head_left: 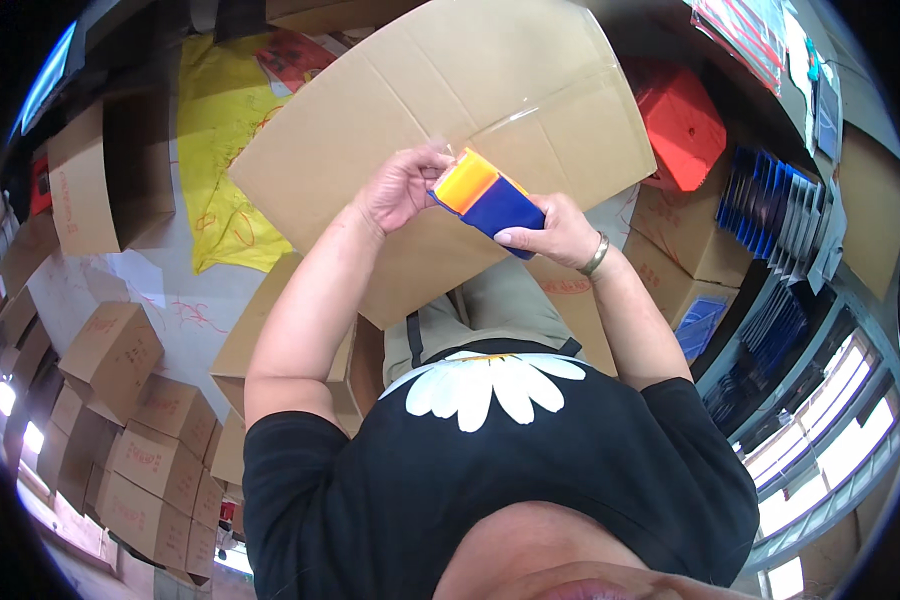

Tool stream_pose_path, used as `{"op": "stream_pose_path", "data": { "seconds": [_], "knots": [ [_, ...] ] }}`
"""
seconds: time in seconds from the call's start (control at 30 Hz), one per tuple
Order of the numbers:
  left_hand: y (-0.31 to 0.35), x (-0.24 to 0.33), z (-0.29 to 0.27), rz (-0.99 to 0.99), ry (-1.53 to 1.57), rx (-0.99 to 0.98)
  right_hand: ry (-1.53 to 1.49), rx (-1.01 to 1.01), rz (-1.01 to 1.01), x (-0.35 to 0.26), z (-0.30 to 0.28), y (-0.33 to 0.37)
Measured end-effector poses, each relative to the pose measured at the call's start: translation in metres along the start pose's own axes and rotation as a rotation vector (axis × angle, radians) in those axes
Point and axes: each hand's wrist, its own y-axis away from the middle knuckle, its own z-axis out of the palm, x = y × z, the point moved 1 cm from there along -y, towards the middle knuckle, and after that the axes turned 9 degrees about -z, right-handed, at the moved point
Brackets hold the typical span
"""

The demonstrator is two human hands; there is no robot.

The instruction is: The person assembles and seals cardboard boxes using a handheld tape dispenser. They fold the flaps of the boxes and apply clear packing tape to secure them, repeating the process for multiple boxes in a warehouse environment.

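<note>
While the right hand [566,234] grips it, the blue-orange block [491,203] extends leftward.

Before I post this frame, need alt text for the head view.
A person's right hand grips the blue end of a blue-and-orange object, with the left hand at its orange end, above a large, creased cardboard surface. A yellow sheet lies upper left; cardboard boxes are stacked lower left.

The floor [220,292] bears cartons [82,195] (brown) and yellow sheeting [225,170].
</note>
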Motion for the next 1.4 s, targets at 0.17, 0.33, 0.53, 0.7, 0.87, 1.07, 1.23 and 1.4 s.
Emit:
{"op": "stream_pose_path", "data": {
  "seconds": [0.17,0.33,0.53,0.7,0.87,1.07,1.23,1.4],
  "knots": [
    [-0.002,0.027,-0.003,0.076,-0.483,0.313,-0.080,0.056,-0.028,-0.004,0.010,-0.011],
    [0.013,0.115,-0.022,0.369,-0.673,0.589,-0.161,0.100,-0.001,-0.016,0.005,-0.011],
    [-0.004,0.212,-0.067,0.374,-0.754,0.732,-0.199,0.163,-0.040,-0.025,0.007,-0.053],
    [-0.035,0.255,-0.082,0.480,-0.969,0.668,-0.275,0.242,-0.079,-0.024,0.007,-0.099],
    [-0.072,0.263,-0.088,0.390,-1.005,0.783,-0.325,0.298,-0.075,-0.016,0.002,-0.121],
    [-0.091,0.255,-0.124,0.237,-0.871,0.789,-0.341,0.292,-0.038,-0.011,0.000,-0.131],
    [-0.130,0.214,-0.156,0.029,-0.978,0.660,-0.322,0.296,-0.040,-0.017,0.002,-0.135],
    [-0.104,0.221,-0.160,-0.129,-1.766,1.066,-0.253,0.297,-0.017,-0.017,0.002,-0.141]
  ]
}}
